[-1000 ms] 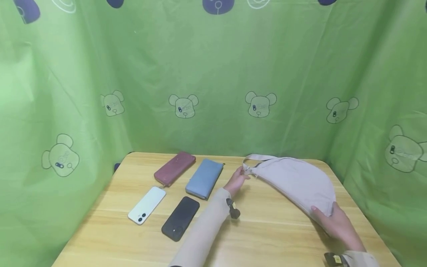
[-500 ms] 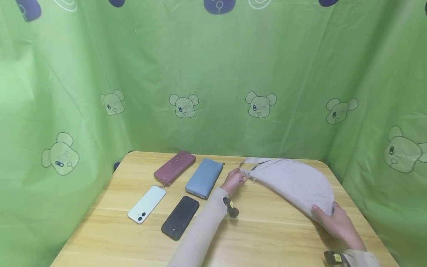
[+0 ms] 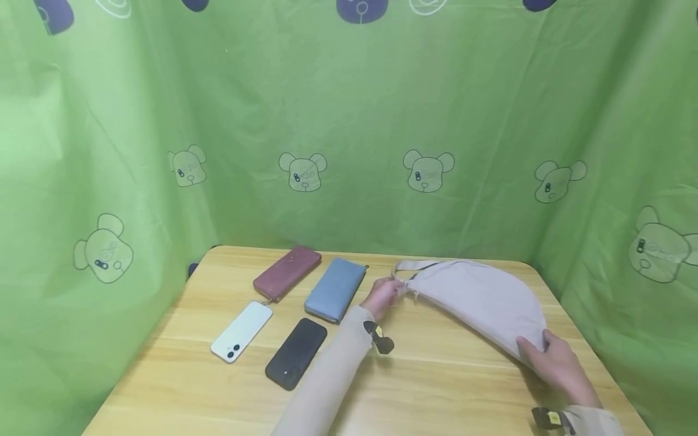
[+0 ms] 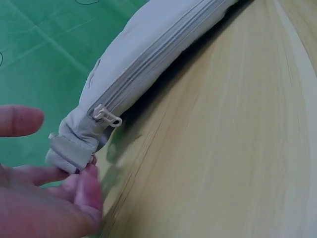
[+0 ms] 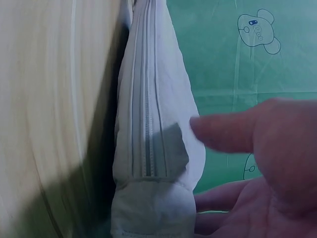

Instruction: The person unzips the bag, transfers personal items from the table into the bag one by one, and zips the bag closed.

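Note:
A pale crescent-shaped crossbody bag (image 3: 480,297) lies at the right rear of the table, its zipper edge towards me. My left hand (image 3: 383,297) holds the strap (image 4: 72,151) at the bag's left end, beside the zipper pull (image 4: 107,116). In the left wrist view its fingers curl at the strap while the thumb stands apart. At the opposite end, my right hand (image 3: 558,363) grips the bag's corner, thumb over the upper face. Its other fingers are partly hidden behind the bag in the right wrist view. The zipper (image 5: 148,124) looks closed along the visible stretch.
Left of my left forearm lie a blue wallet (image 3: 336,289), a maroon wallet (image 3: 287,272), a white phone (image 3: 242,331) and a black phone (image 3: 297,353). A green curtain (image 3: 349,206) surrounds the wooden table (image 3: 425,393) at the back and sides.
My left hand has shifted slightly left and towards me with the strap end, and the strap loop sits lower. The right hand stays at the bag's corner, its thumb slightly further right.

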`<state>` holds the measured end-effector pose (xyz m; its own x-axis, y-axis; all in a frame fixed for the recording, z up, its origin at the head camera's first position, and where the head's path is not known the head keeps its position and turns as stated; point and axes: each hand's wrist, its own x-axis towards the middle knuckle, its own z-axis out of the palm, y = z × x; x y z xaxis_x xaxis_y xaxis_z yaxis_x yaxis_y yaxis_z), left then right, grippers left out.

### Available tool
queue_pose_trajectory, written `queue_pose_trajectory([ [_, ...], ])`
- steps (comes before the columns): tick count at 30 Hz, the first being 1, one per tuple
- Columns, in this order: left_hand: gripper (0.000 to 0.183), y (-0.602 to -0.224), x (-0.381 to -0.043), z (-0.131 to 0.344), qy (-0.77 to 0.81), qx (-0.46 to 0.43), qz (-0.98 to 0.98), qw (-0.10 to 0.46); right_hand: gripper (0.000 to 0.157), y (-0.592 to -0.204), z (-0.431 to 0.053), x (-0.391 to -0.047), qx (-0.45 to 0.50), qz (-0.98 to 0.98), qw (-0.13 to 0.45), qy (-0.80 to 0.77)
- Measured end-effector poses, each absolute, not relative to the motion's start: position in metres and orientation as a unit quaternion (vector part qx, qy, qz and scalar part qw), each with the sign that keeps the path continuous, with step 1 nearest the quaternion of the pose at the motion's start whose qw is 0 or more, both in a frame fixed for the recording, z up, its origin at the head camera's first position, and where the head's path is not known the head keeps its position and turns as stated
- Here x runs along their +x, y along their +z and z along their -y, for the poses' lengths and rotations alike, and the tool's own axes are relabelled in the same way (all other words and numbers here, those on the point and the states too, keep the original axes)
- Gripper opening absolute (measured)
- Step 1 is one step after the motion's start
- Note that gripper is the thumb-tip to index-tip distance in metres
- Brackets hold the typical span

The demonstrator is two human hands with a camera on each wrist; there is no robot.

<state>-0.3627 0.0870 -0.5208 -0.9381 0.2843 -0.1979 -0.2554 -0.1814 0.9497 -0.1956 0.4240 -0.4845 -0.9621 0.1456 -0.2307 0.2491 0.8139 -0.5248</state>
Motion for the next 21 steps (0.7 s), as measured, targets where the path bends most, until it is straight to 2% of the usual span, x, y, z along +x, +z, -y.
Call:
queue_pose_trajectory([
  [3,0.049,-0.521,-0.361,-0.084,0.759,0.017,-0.624,0.187,0.089,-0.486,-0.426,-0.196,0.09,-0.953,0.075,-0.28],
  [5,0.051,-0.521,-0.36,-0.082,0.755,0.022,-0.624,0.199,0.083,-0.486,-0.427,-0.196,0.084,-0.954,0.068,-0.279],
  [11,0.029,-0.522,-0.357,-0.076,0.713,0.034,-0.668,0.212,0.078,-0.487,-0.429,-0.199,0.074,-0.955,0.058,-0.282],
  [21,0.019,-0.518,-0.351,-0.064,0.575,0.111,-0.797,0.15,0.074,-0.487,-0.428,-0.202,0.068,-0.956,0.049,-0.281],
])
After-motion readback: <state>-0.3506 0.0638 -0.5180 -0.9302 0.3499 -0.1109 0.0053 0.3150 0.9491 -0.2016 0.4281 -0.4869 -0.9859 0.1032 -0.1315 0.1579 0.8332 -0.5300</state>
